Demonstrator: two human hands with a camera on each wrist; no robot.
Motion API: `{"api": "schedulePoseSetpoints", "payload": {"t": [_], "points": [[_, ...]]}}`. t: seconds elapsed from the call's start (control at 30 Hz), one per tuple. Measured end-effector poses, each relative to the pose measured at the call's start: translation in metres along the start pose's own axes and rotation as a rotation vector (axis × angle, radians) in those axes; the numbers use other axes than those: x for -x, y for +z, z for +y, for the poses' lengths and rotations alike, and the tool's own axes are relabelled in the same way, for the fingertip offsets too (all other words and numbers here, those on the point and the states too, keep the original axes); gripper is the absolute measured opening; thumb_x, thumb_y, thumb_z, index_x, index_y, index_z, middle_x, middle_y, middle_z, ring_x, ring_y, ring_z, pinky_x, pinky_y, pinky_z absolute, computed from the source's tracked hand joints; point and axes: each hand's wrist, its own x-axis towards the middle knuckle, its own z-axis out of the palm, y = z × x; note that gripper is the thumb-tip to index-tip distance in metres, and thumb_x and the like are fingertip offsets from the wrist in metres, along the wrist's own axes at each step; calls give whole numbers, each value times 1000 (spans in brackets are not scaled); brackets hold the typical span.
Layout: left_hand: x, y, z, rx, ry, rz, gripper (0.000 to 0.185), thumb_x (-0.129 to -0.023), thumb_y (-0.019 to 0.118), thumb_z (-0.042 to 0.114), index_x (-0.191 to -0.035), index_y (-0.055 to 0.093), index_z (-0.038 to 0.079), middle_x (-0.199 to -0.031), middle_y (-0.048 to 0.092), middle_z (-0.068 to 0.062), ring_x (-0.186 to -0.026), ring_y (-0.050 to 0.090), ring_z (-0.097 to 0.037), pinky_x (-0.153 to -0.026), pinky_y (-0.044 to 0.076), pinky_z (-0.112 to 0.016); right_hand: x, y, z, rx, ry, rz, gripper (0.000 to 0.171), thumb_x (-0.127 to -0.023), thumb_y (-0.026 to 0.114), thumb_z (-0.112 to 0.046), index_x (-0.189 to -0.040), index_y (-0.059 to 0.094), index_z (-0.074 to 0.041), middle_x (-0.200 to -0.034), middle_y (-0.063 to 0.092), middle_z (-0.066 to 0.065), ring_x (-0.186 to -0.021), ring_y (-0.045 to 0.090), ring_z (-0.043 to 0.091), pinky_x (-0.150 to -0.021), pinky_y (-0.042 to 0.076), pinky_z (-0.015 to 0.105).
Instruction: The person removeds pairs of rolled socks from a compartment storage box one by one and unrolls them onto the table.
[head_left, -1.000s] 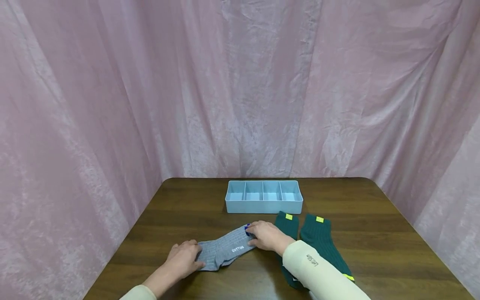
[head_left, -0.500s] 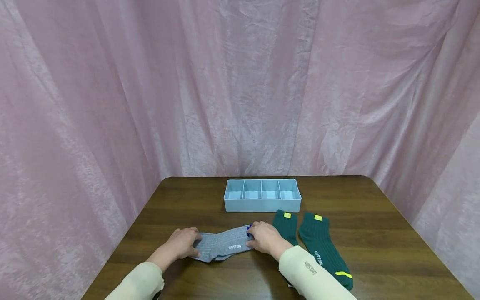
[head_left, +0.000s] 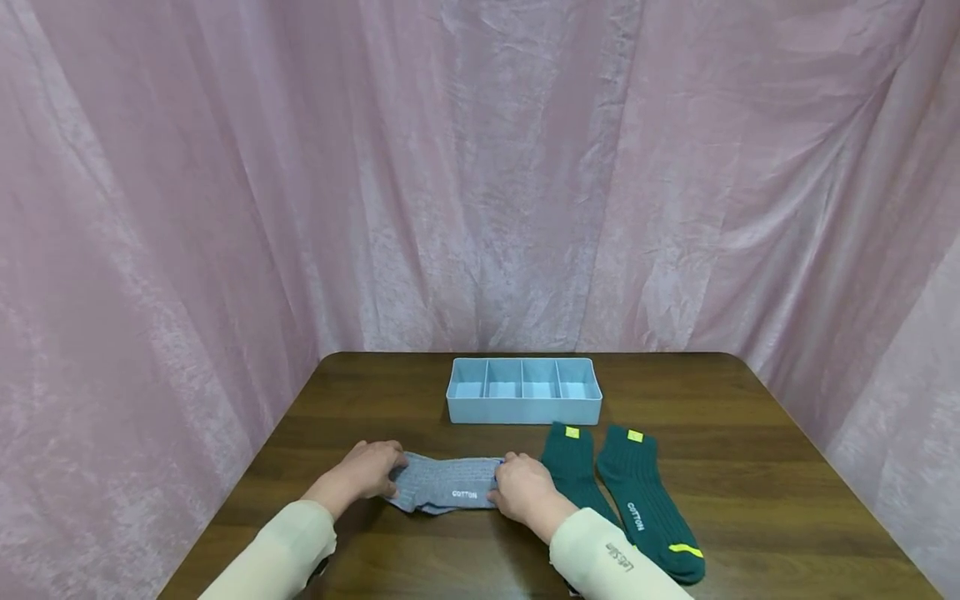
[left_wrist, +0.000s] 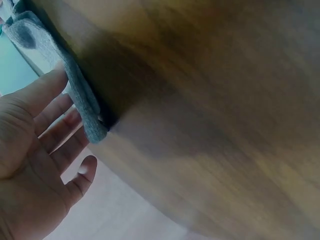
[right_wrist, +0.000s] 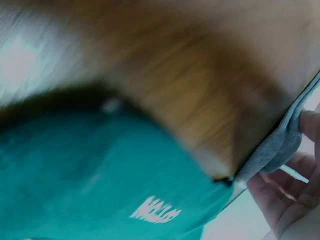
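Note:
A pair of grey ribbed socks (head_left: pixel 452 482), one over the other and lettered COTTON, lies sideways between the two hands. My left hand (head_left: pixel 367 471) pinches the left end; in the left wrist view the thumb is on one face of the grey fabric (left_wrist: pixel 76 82) and the fingers are behind it. At the other end, my right hand (head_left: pixel 522 487) grips the socks and hides most of a blue patch there. Grey fabric (right_wrist: pixel 272 150) also shows between thumb and fingers in the right wrist view.
Two green socks (head_left: pixel 651 504) with yellow tags lie to the right, partly under the right forearm. Behind them stands a light blue box (head_left: pixel 525 412) with several compartments, none holding anything. The brown wooden table (head_left: pixel 765 483) ends at a pink curtain (head_left: pixel 480 183).
The left end of the grey socks has moved away from me with the left hand, so the pair has turned from slanted to nearly level. The right hand has shifted slightly toward me.

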Motion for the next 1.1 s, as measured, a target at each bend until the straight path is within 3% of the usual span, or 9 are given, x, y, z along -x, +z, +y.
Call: {"api": "schedulePoseSetpoints", "payload": {"t": [0.23, 0.5, 0.6, 0.73, 0.83, 0.93, 1.0, 1.1], "points": [[-10, -2, -8, -5, 11, -29, 38, -71, 86, 14, -107, 74, 10, -119, 64, -9, -112, 59, -32, -87, 44, -54, 9, 4, -11, 9, 23, 80, 44, -88, 71, -43, -88, 73, 1, -87, 60, 11, -80, 58, 23, -71, 54, 36], [-18, -4, -14, -30, 83, 43, 42, -70, 86, 10, -110, 73, 6, -118, 65, -12, -111, 59, -35, -86, 45, -53, 26, 5, -18, 10, 3, 150, 49, -87, 70, -48, -80, 72, 0, -77, 55, 8, -73, 58, 23, -64, 52, 35], [-18, 0, -17, -24, 64, 91, 40, -72, 85, 10, -110, 72, 5, -117, 66, -13, -111, 58, -36, -86, 44, -54, 30, -1, -15, -52, -45, 134, 48, -87, 70, -49, -77, 71, -1, -73, 55, 6, -70, 58, 21, -62, 51, 34], [-15, 10, -18, 14, -12, 179, 34, -77, 83, 12, -109, 72, 5, -119, 65, -15, -112, 58, -36, -87, 44, -54, 33, -11, -3, -246, -150, 97, 34, -89, 72, -38, -77, 72, -6, -69, 60, 1, -65, 56, 13, -60, 48, 31], [-13, 16, -14, 113, -81, 254, 32, -82, 80, 14, -110, 72, 3, -119, 64, -16, -112, 59, -37, -89, 45, -55, 31, -14, 7, -349, -225, 102, 20, -90, 73, -28, -93, 77, -8, -85, 69, 1, -78, 63, 12, -69, 52, 31], [-11, 17, -3, 248, -137, 290, 36, -85, 78, 20, -113, 71, -1, -115, 64, -18, -109, 59, -37, -92, 46, -54, 27, -13, 16, -368, -301, 93, 30, -91, 73, -23, -117, 73, -7, -117, 69, 6, -107, 64, 17, -89, 52, 35], [-9, 14, 8, 311, -179, 259, 45, -85, 78, 29, -115, 69, -3, -114, 64, -19, -109, 59, -38, -94, 46, -54, 25, -12, 20, -361, -353, 49, 36, -91, 73, -23, -124, 69, -7, -130, 64, 7, -119, 59, 19, -97, 49, 35], [-8, 14, 19, 314, -235, 168, 61, -83, 78, 40, -122, 65, -5, -123, 61, -24, -118, 54, -43, -97, 42, -58, 25, -8, 21, -323, -411, -42, 43, -91, 73, -24, -130, 65, -8, -137, 60, 8, -125, 56, 18, -100, 46, 31]]}}
